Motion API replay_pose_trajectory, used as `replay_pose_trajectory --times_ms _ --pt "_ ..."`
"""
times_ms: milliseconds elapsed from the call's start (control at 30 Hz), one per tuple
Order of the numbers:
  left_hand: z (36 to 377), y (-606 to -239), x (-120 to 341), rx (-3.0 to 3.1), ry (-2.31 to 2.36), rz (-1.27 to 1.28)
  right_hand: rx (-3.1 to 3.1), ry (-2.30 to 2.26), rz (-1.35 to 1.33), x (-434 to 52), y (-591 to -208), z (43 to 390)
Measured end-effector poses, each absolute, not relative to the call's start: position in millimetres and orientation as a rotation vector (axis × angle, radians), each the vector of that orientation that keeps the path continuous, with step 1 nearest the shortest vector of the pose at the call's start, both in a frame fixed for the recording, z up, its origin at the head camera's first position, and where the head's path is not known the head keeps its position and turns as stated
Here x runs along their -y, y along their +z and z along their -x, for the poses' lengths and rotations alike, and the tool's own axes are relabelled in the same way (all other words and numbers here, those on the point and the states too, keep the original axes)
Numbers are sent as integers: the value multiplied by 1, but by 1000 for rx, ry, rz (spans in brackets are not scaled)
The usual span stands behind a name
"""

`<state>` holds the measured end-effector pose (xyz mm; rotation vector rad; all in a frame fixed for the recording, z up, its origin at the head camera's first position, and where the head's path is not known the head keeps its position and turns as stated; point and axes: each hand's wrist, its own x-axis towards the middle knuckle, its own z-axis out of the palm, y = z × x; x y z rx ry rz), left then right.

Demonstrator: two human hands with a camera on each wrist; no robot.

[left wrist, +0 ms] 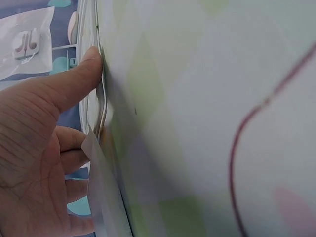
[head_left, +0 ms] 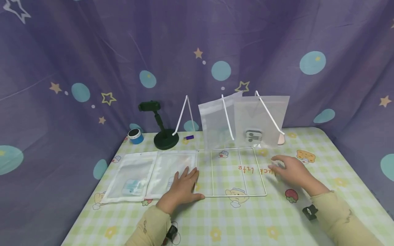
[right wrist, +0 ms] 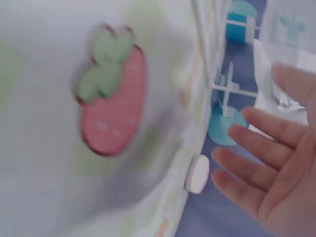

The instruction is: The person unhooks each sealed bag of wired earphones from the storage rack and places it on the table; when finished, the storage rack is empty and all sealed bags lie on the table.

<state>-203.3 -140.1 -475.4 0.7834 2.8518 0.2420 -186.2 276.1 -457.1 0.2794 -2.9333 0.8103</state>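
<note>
My left hand [head_left: 182, 187] lies flat on the table, its fingers on the right edge of two clear packaging bags [head_left: 150, 174] that lie side by side. In the left wrist view the thumb [left wrist: 81, 74] presses against a bag's edge [left wrist: 101, 113]. A white wire rack [head_left: 234, 171] lies flat between my hands, with upright wire prongs [head_left: 227, 118] at its back. Two frosted bags [head_left: 246, 118] hang on the prongs; one holds a small grey item [head_left: 253, 136]. My right hand [head_left: 290, 169] hovers open, blurred, just right of the rack, holding nothing.
A green phone stand [head_left: 161, 128], a blue and white round tin [head_left: 135, 136] and a small purple item [head_left: 188, 137] stand at the back left. A pink and white object [head_left: 281, 139] sits behind the hanging bags. Purple starry curtains enclose the checked table [head_left: 277, 218].
</note>
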Motion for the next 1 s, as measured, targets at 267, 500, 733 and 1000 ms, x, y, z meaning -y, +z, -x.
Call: replay_pose_trajectory --times_ms 267,500,733,1000 --pt "203 -472 139 -2852 263 -778 2710 836 -128 -288 -430 199" --pt "202 -472 139 -2853 291 -768 2680 1139 -54 -288 -409 219" --pt "203 -474 139 -2852 301 -758 2587 1449 -93 -285 -398 233" --pt "204 -477 139 -2848 301 -748 2515 1555 -99 -281 -395 245"
